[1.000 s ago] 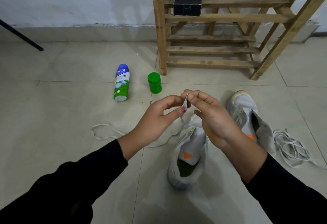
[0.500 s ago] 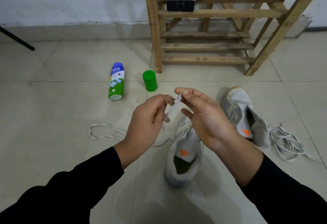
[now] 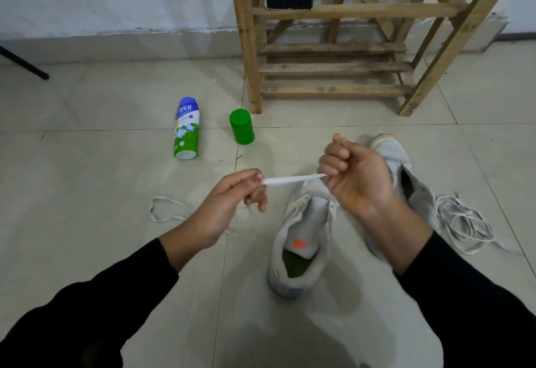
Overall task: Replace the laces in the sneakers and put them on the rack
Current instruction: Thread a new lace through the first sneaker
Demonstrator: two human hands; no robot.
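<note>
Holding a lace (image 3: 294,179) taut at frame centre, above the near sneaker (image 3: 301,240).
Relacing step: my left hand (image 3: 229,202) and right hand (image 3: 353,182) both pinch it; next, I judge, its tip must find an eyelet.

1. Left hand (image 3: 229,205): held up in front of the body, left of centre. Thumb lies on top and pinches one end of a white lace (image 3: 293,179) against the forefinger; the other fingers are curled under.
2. Right hand (image 3: 358,182): held a little higher, fingers curled in toward the left hand, gripping the other end of the same stretch of lace. Exact fingertip contact not resolvable.
3. Hands are apart; the lace runs taut and almost level between them.
4. Both forearms come in from the bottom corners and converge. Wrists are bare; left sleeve (image 3: 87,309) and right sleeve (image 3: 470,301) are black.
</note>
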